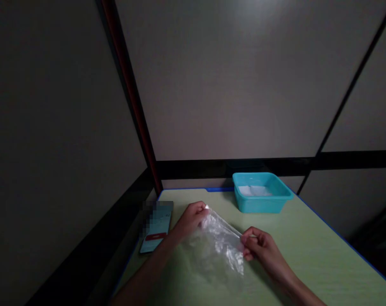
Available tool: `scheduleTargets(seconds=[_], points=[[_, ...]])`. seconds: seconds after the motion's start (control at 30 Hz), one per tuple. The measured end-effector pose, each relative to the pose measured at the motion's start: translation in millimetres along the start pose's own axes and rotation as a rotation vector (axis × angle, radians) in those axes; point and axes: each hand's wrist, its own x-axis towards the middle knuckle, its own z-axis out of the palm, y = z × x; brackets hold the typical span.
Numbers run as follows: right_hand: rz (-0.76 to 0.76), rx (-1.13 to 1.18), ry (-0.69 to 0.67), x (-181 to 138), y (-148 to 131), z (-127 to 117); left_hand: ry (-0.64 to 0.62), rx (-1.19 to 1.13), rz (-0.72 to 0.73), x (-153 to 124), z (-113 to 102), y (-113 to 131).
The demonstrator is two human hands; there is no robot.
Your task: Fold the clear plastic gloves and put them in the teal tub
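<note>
A clear plastic bag (220, 240) hangs between my two hands above the table, its upper edge pulled taut and slanting down to the right. My left hand (193, 216) pinches the upper left corner, fingers closed. At the other end of that edge, my right hand (258, 244) grips the bag between thumb and fingers. Crinkles and shine show on the plastic, while its lower part is blurred and hard to tell from the tabletop behind it. Nothing can be made out inside the bag.
The light green table (307, 259) has a blue edge. Toward its back right stands a turquoise plastic basket (259, 205) with white sheets or packets (255, 191) inside. Left of my left hand lies a flat booklet or box (156, 227), partly pixelated. Panelled walls (234, 97) rise behind and at the left.
</note>
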Motion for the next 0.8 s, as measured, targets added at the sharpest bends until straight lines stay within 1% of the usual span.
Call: scheduleTargets(seconds=[0.1, 0.17, 0.2, 0.27, 0.33, 0.37, 0.4, 0.47, 0.5, 0.57, 0.67, 0.8], points=[[0.156, 0.073, 0.041, -7, 16, -4, -0.163, 0.051, -0.036, 23, 8, -16], [0.227, 0.075, 0.025, -14, 27, -7, -0.25, 0.109, -0.039, 37, 18, -27], [0.253, 0.056, -0.001, -18, 31, -9, -0.282, 0.143, -0.031, 43, 23, -31], [0.291, -0.033, -0.095, -23, 36, -14, -0.328, 0.213, -0.001, 54, 35, -36], [0.28, -0.163, -0.184, -25, 34, -22, -0.337, 0.282, 0.043, 61, 45, -35], [0.23, -0.24, -0.203, -25, 31, -26, -0.324, 0.314, 0.068, 63, 49, -34], [0.149, -0.332, -0.2, -23, 25, -31, -0.298, 0.343, 0.094, 64, 52, -31], [-0.073, -0.558, -0.143, -16, 13, -39, -0.214, 0.393, 0.149, 61, 53, -27], [-0.177, -0.682, -0.108, -12, 7, -41, -0.163, 0.414, 0.175, 58, 51, -25], [-0.311, -0.883, -0.056, -4, -1, -41, -0.064, 0.447, 0.213, 47, 43, -25], [-0.403, -1.053, -0.021, 6, -1, -29, 0.037, 0.483, 0.22, 21, 24, -31], [-0.472, -1.276, -0.054, 19, 16, -7, 0.119, 0.528, 0.196, -21, 5, -43]])
